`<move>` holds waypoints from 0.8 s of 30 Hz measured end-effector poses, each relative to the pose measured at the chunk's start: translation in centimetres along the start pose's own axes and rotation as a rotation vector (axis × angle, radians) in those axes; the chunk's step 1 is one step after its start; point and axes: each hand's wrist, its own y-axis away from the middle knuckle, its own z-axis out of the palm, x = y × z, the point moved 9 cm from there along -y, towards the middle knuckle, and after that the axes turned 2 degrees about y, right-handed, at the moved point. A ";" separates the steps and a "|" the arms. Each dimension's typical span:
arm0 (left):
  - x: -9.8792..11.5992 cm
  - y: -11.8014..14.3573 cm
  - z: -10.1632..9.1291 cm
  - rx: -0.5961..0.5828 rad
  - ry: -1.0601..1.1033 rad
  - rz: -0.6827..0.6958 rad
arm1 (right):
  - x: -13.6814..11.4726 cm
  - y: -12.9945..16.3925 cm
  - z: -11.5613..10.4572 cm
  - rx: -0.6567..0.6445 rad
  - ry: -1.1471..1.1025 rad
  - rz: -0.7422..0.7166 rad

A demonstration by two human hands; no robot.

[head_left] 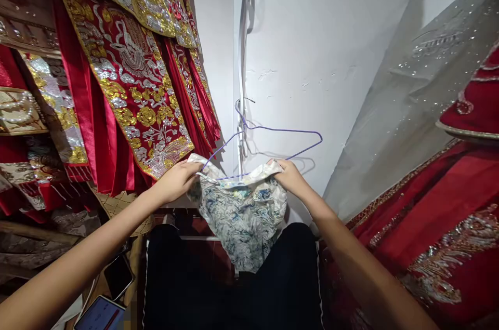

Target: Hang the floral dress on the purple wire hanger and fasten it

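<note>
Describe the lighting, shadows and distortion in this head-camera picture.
Head view: soft, even light on the white wall; the purple wire hanger casts a faint shadow on it. Wide-angle lens bends the edges, stretching both forearms. The patterned cloth, held by left hand and right hand, is sharp.

Head view, forward and down, close in.
</note>
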 end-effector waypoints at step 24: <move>-4.4 -6.8 -6.2 0.487 0.245 -0.103 | -2.4 -1.8 -6.0 -0.167 -0.364 0.257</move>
